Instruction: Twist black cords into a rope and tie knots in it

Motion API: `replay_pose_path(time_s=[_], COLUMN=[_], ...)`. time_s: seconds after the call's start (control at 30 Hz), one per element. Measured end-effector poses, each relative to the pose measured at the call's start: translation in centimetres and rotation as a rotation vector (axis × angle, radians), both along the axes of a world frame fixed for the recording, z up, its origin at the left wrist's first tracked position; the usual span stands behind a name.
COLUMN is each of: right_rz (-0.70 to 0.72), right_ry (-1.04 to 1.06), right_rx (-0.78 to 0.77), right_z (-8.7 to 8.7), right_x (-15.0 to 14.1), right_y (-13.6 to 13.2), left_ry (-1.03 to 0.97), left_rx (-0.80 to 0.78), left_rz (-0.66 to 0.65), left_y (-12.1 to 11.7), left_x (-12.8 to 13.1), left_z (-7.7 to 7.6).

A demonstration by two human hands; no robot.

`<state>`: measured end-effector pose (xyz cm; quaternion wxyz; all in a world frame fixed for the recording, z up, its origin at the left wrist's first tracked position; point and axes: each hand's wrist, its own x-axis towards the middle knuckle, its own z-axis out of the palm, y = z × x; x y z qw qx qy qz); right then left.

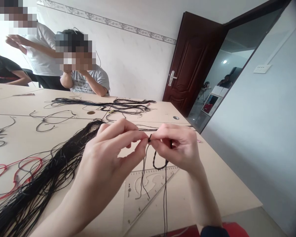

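While both hands meet just right of the frame's middle, it's all down to the fingertips! The left hand (111, 151) pinches thumb to forefinger, and the right hand (179, 144) matches it from the other side, both nipped tight on a thin black braided cord (160, 168). What sits between those tips? A dark speck of cord, and whether it's a knot, you can't tell. The cord's loop hangs below the right hand, part of it lost behind the fingers, while loose strands trail down toward the bottom edge.

Underneath, lower centre, a clear plastic set square (133, 197), crossed by strands, its left part tucked behind the left wrist. And look left: a thick bundle of long black cords (64, 164) sweeps to the lower-left corner, cut off there, its upper end slipping behind the left hand! A red cord (16, 179) runs out at the left edge. Bottom right, a red object (234, 228) is cropped beyond naming. Upper left, a seated person in a grey printed T-shirt (88, 82), head pixelated, hands raised and mostly blurred out.
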<state>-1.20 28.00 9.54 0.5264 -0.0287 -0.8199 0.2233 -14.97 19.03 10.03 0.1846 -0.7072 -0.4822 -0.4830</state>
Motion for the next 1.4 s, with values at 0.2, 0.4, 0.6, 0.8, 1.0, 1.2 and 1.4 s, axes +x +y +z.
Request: replay_pose_path(time_s=[0.2, 0.4, 0.6, 0.8, 1.0, 1.2, 1.4], right_rz=[-0.06, -0.205, -0.4, -0.393, -0.18, -0.212, -0.361], right_ry=[0.063, 0.13, 0.098, 0.131, 0.172, 0.211, 0.192], right_rx=[-0.007, 0.159, 0.428, 0.369, -0.043, -0.123, 0.221], right_z=[0.0, 0.0, -0.5, -0.4, 0.0, -0.2, -0.4], right_x=[0.0, 0.0, 0.0, -0.1, -0.4, -0.2, -0.2], right_y=[-0.3, -1.2, -1.5, -1.7, -2.1, -1.8, -2.1], left_ry=[0.055, 0.168, 0.176, 0.225, 0.319, 0.283, 0.227], left_rx=[0.223, 0.268, 0.274, 0.397, 0.598, 0.486, 0.393], left_rz=[0.162, 0.279, 0.3, 0.279, 0.214, 0.226, 0.318], left_y=[-0.5, -0.9, -0.3, 0.2, 1.4, 0.7, 0.0], left_x=[0.5, 1.3, 1.8, 1.6, 0.3, 0.0, 1.2], left_z=[0.0, -0.2, -0.7, -0.9, -1.6, -1.1, -0.5])
